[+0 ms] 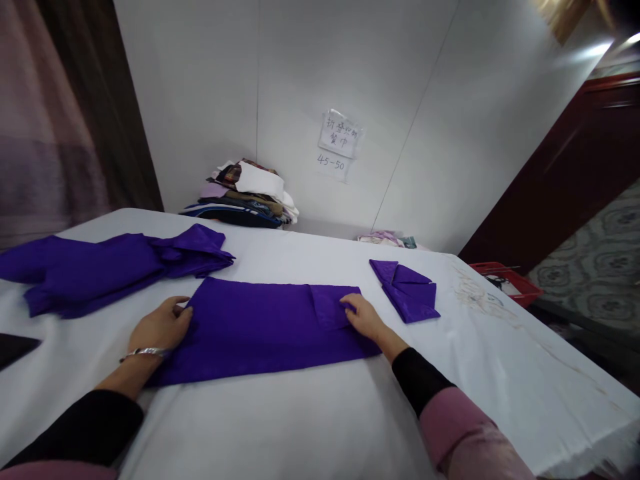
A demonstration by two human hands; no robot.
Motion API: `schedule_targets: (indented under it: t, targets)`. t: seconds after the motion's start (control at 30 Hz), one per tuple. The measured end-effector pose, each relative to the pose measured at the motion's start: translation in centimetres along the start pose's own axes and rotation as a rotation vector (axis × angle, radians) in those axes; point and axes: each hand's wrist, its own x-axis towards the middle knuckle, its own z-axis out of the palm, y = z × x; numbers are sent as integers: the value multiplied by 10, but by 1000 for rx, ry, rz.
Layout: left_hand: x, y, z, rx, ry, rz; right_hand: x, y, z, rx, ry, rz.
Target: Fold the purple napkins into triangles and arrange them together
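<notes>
Head view: The purple cloth (255, 327) lies flat on the white table (280, 427), between the hands, its long axis running left to right. Both hands touch it; neither is nearer. The right hand (365, 317) pinches the folded flap (326, 305) at the right end, angled inward. The left hand (159, 327) sits back upward at the left end; whether it grips, I cannot tell.

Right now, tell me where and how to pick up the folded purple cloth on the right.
I'd pinch the folded purple cloth at its long left edge, the right hand coming from the left, thumb on top. It lies flat, that straight edge faces the hand, and fold lines cross its far part, where pulling might loosen them.
</notes>
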Motion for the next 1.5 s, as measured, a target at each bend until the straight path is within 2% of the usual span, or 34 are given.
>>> schedule_targets:
  t: [0.07,0.13,0.23,0.4,0.53,0.83,1.13,1.5]
  targets:
    - [0,0,-1,8,-7,7,-14,-9,3,-39,-138,-190]
    - [1,0,-1,19,-29,7,-22,-11,5,-100,-186,-239]
    - [2,0,-1,20,-48,7,-20,-5,7,-139,-144,-130]
    - [2,0,-1,-4,-14,23,11,17,9,-21,32,255]
    - [1,0,-2,-3,-41,13,29,30,7,4,114,406]
    - [6,-4,3,-4,-32,15,27,29,4,37,164,487]
    - [7,-2,4,-53,-3,38,24,31,-1,-176,129,631]
    - [17,-7,9,-42,-58,65,19,20,-2,-404,69,615]
